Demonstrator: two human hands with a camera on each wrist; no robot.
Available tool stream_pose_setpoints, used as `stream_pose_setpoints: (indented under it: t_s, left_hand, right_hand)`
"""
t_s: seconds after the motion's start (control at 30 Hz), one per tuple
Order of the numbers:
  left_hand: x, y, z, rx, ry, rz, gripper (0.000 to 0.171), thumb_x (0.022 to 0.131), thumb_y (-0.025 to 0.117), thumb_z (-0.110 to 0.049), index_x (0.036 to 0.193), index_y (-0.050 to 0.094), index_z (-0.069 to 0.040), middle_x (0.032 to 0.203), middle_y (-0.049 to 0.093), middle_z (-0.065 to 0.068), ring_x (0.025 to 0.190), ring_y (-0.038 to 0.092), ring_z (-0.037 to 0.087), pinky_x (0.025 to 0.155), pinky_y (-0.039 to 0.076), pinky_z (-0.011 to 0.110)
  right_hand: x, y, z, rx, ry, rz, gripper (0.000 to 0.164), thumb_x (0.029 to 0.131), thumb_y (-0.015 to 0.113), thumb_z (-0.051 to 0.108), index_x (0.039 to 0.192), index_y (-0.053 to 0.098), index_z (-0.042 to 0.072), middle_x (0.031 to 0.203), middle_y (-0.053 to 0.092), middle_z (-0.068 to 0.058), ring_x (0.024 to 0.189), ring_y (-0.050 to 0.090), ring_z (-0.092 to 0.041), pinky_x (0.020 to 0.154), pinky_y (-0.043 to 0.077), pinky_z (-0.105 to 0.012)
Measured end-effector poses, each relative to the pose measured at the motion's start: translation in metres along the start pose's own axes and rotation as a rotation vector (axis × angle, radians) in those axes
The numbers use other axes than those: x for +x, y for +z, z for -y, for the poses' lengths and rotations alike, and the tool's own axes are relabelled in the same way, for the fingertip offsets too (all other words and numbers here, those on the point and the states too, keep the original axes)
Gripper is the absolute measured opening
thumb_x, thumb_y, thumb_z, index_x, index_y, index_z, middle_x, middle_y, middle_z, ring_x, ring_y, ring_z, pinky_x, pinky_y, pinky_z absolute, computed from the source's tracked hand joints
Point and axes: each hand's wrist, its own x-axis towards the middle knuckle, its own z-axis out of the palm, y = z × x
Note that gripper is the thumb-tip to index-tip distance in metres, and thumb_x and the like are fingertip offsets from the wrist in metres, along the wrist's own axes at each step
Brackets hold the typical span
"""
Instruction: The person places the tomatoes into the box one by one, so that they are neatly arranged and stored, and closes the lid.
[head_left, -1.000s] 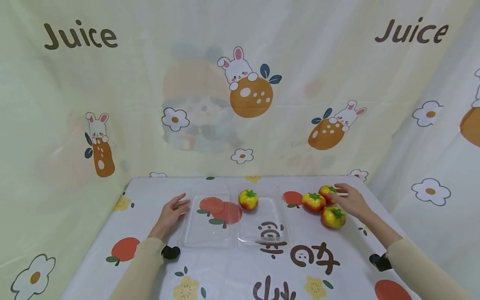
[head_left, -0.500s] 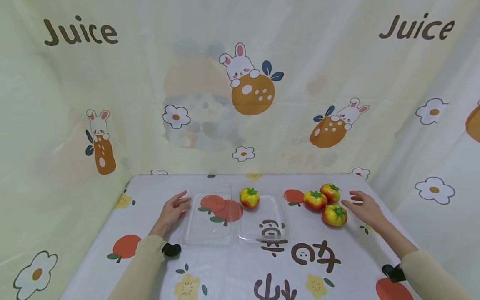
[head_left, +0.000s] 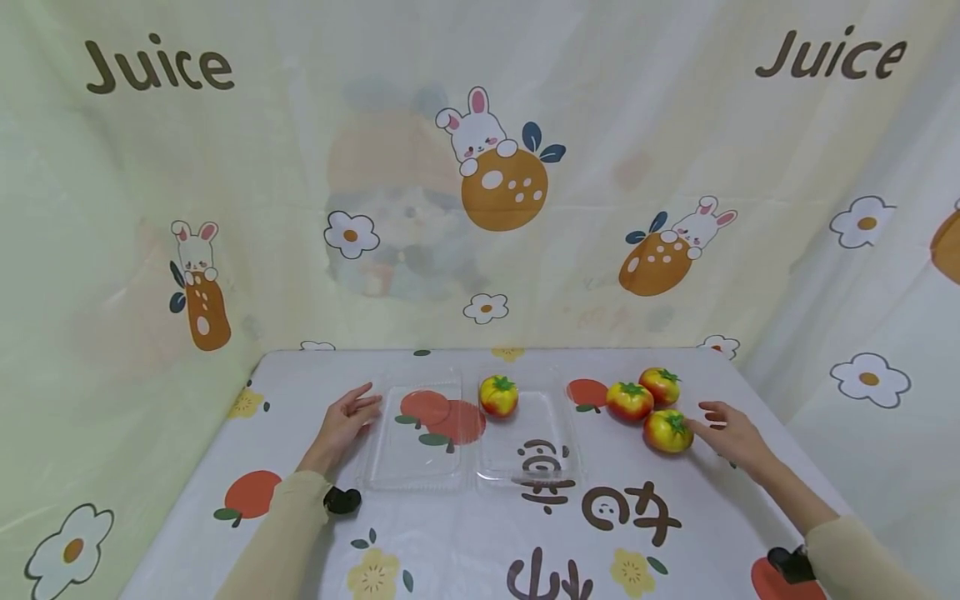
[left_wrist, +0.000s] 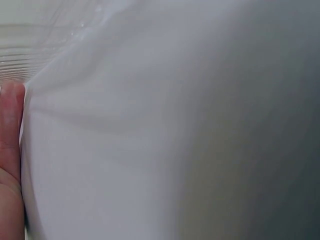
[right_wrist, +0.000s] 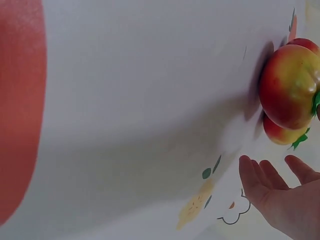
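A clear plastic clamshell box [head_left: 471, 479] lies opened flat on the table, its two halves side by side. One yellow-and-red tomato-like fruit [head_left: 498, 396] sits at the back of the right half. My left hand [head_left: 343, 429] is at the box's left edge; in the left wrist view its straight fingers [left_wrist: 10, 112] reach the ribbed plastic. Beyond the box to the right, three similar fruits are grouped: a left one [head_left: 628, 402], a back one [head_left: 660, 385] and a front one [head_left: 667, 432]. My right hand [head_left: 735, 435] is just right of the front fruit, fingers spread, thumb close to it or touching.
The white tablecloth [head_left: 450, 542] is printed with fruit, flowers and lettering. Patterned curtains [head_left: 405, 325] enclose the back and both sides. A black wrist device [head_left: 342, 500] is on the left arm and another black device [head_left: 791, 564] on the right.
My right hand has left the back fruit, drawn away to the right, then come forward to beside the front fruit. The left hand and the box have stayed put.
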Motion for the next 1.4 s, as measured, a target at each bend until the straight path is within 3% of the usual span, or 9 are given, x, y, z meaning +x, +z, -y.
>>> stream_pose_setpoints:
  t_s: [0.3, 0.73, 1.13, 1.4]
  left_hand:
    - [0.001, 0.0, 0.002, 0.008, -0.019, 0.0, 0.055, 0.099, 0.06, -0.013, 0.151, 0.041, -0.011, 0.139, 0.057, 0.015, 0.112, 0.061, 0.019, 0.076, 0.051, 0.019]
    - [0.0, 0.0, 0.002, -0.015, -0.003, -0.009, 0.054, 0.099, 0.059, -0.01, 0.15, 0.041, -0.009, 0.138, 0.057, 0.017, 0.107, 0.063, 0.016, 0.073, 0.051, 0.018]
    - [-0.001, -0.001, 0.004, -0.02, -0.013, -0.002, 0.054, 0.099, 0.059, -0.009, 0.15, 0.041, -0.009, 0.138, 0.058, 0.016, 0.107, 0.063, 0.016, 0.073, 0.051, 0.02]
    - [-0.001, -0.002, -0.001, -0.032, 0.005, 0.009, 0.055, 0.099, 0.058, -0.007, 0.15, 0.04, -0.006, 0.138, 0.057, 0.018, 0.102, 0.063, 0.01, 0.072, 0.051, 0.019]
  right_hand:
    - [-0.002, 0.006, -0.001, 0.02, -0.004, -0.002, 0.069, 0.1, 0.052, 0.044, 0.137, 0.04, -0.014, 0.134, 0.043, -0.041, 0.119, 0.046, -0.054, 0.091, 0.049, -0.055]
    - [-0.002, 0.016, 0.003, 0.101, 0.028, 0.008, 0.071, 0.1, 0.052, 0.048, 0.137, 0.041, -0.012, 0.135, 0.043, -0.039, 0.116, 0.049, -0.05, 0.081, 0.055, -0.038]
    - [-0.004, 0.023, 0.005, 0.122, 0.009, -0.001, 0.066, 0.101, 0.05, 0.047, 0.139, 0.042, -0.007, 0.136, 0.042, -0.039, 0.115, 0.05, -0.05, 0.078, 0.057, -0.036]
    - [-0.003, 0.022, 0.01, 0.106, 0.031, 0.016, 0.075, 0.098, 0.053, 0.051, 0.141, 0.038, -0.008, 0.137, 0.04, -0.039, 0.115, 0.049, -0.047, 0.08, 0.055, -0.038]
